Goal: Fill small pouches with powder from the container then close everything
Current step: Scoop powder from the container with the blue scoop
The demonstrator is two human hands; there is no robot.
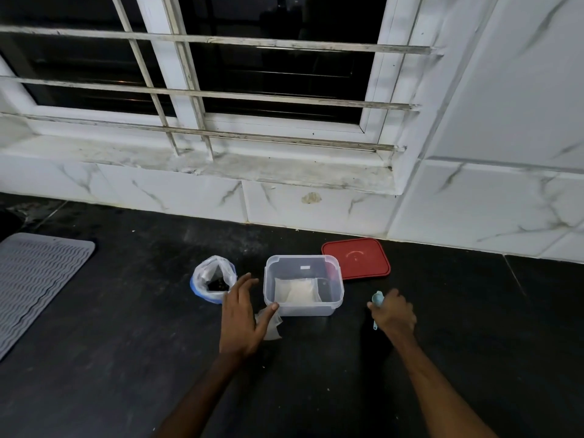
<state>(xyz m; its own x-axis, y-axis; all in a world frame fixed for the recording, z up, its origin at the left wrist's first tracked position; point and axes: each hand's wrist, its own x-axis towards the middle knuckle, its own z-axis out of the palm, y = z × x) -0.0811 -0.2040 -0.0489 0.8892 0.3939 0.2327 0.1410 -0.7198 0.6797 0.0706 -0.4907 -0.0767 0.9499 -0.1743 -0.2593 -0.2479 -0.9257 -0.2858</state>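
A clear plastic container (pixel 335 298) stands open on the dark counter, with a bag of white powder (pixel 297 290) inside it. Its red lid (pixel 357 258) lies flat behind it to the right. My left hand (pixel 241 314) hovers with straight fingers just left of the container, its thumb touching the front corner, above a small clear pouch (pixel 273 327) lying on the counter. My right hand (pixel 393 312) grips a light blue scoop (pixel 377 300) to the right of the container. An open plastic bag (pixel 213 278) with dark contents stands to the left.
A grey ribbed mat (pixel 34 279) lies at the far left of the black counter (pixel 126 327). White marble tiles (pixel 316 203) and a barred window (pixel 221 90) rise behind the objects.
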